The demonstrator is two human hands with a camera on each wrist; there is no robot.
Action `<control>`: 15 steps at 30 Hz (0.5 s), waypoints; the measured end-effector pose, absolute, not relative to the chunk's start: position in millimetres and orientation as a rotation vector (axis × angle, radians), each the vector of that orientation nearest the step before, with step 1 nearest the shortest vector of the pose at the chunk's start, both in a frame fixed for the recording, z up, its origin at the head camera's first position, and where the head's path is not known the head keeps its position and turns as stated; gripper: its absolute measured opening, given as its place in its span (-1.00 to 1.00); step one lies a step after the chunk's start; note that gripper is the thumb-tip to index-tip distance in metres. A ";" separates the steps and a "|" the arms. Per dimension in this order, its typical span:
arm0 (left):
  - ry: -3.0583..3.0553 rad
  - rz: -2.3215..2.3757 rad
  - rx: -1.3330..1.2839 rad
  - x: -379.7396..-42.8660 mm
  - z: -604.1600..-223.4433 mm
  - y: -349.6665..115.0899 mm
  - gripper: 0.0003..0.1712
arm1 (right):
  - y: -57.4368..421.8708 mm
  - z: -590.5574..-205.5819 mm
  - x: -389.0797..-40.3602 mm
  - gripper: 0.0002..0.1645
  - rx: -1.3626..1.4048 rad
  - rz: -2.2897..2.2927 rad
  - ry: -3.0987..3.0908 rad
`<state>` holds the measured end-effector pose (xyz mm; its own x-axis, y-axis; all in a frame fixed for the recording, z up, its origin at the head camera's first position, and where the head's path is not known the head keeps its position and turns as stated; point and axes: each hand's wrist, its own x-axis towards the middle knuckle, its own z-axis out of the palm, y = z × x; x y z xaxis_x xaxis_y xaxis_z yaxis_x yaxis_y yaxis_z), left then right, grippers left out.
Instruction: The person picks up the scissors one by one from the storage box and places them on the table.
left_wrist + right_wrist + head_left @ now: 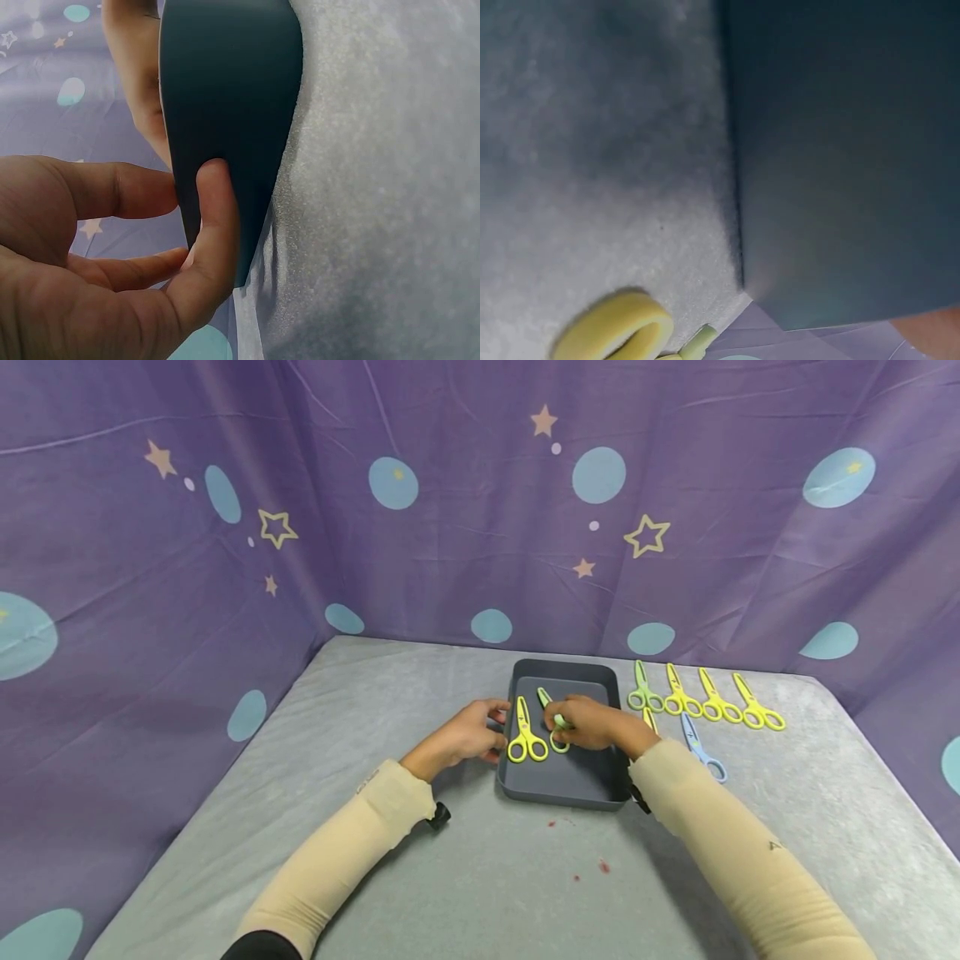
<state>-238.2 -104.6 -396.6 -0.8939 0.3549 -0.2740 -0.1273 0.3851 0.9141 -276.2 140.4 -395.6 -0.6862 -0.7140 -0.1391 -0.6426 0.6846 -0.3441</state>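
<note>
A dark grey tray (566, 799) lies on the cloth, its left wall gripped lightly by my left hand (476, 729). One finger of that hand presses the tray's outer wall (232, 90) in the left wrist view, while other fingertips meet the rim. Over the tray's middle, my right hand (588, 722) pinches green-handled scissors (558, 742) by the handles, blades pointing away from me. Yellow scissors (522, 727) lie inside along the left wall. In the right wrist view the tray's wall (847, 165) fills the right side; the held scissors are hidden there.
Right of the tray lie green scissors (642, 693) and several yellow scissors (716, 702) in a row. Blue scissors (701, 747) lie nearer, beside yellow scissors (649, 720) partly hidden by my right arm. A purple curtain (480, 527) hangs behind the table.
</note>
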 end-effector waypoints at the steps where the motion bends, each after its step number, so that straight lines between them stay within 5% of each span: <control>1: 2.221 1.523 0.194 -238.3 -396.8 -104.4 -0.15 | 140.5 -396.0 -275.9 -0.92 -1.085 -0.392 2.636; 15: 2.214 1.511 0.193 -238.8 -395.1 -105.3 -0.14 | 149.0 -388.7 -267.4 -0.92 -1.170 -0.386 2.706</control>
